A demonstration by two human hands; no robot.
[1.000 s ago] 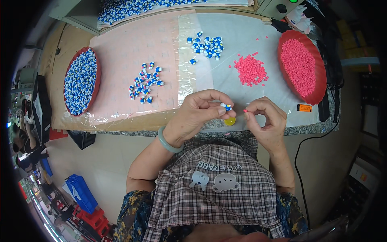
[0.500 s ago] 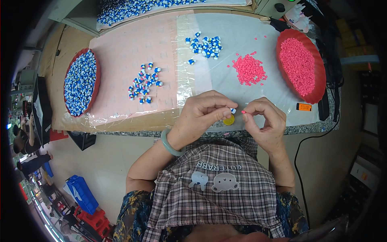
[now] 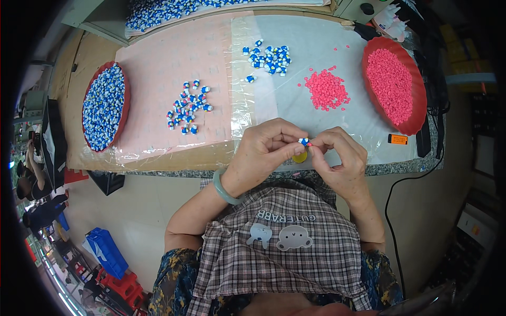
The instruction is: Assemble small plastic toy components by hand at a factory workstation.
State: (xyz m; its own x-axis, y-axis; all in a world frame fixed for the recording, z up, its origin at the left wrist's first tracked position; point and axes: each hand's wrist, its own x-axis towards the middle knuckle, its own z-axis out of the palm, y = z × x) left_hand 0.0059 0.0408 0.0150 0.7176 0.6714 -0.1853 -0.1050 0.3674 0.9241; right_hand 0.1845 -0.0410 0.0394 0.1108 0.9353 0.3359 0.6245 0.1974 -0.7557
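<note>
Between the thumb and fingertips of my left hand [image 3: 269, 145] is a small blue-and-white figurine [image 3: 303, 141]. My right hand [image 3: 341, 155] pinches a tiny pink piece [image 3: 310, 144] against the figurine's side; the two appear to touch. Below the fingertips lies a round yellow disc [image 3: 300, 157], partly covered by the left hand. Beyond my right hand spreads a loose heap of pink pieces [image 3: 326, 89]. Blue-and-white figurines lie in one cluster [image 3: 274, 60] at the far middle and in another [image 3: 188, 108] to the left, where some show pink bits.
A red scalloped tray [image 3: 420, 95] of pink pieces stands at the right, a matching tray [image 3: 127, 100] of figurines at the left. Behind, a box shelf [image 3: 105, 23] holds many more figurines. An orange-and-black small object [image 3: 397, 139] lies near the table's right front edge.
My right hand has moved left and brought the pink piece up against the figurine in my left hand. The left hand has hardly moved.
</note>
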